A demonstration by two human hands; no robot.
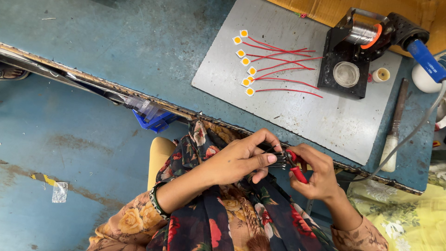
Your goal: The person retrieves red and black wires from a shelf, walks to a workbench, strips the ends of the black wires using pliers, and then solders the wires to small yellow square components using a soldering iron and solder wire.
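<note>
Hands over lap: left hand (241, 160) pinches dark wire ends (278, 160) — right hand (313, 174) grips red cutters (297, 169). Risk: blades near fingertips (271, 158) — a slip could nick them, judging by closeness.

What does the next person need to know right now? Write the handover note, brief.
Left hand: pinching a bundle of thin dark wires over the lap.
Right hand: gripping a red-handled tool, its tip at the wire ends.
On the grey board: seven small LED chips, each with a red wire attached, laid in a row.
Soldering stand with solder spool sits at the board's far right.
Left: the dark wires are in hand, none on the board yet.
</note>
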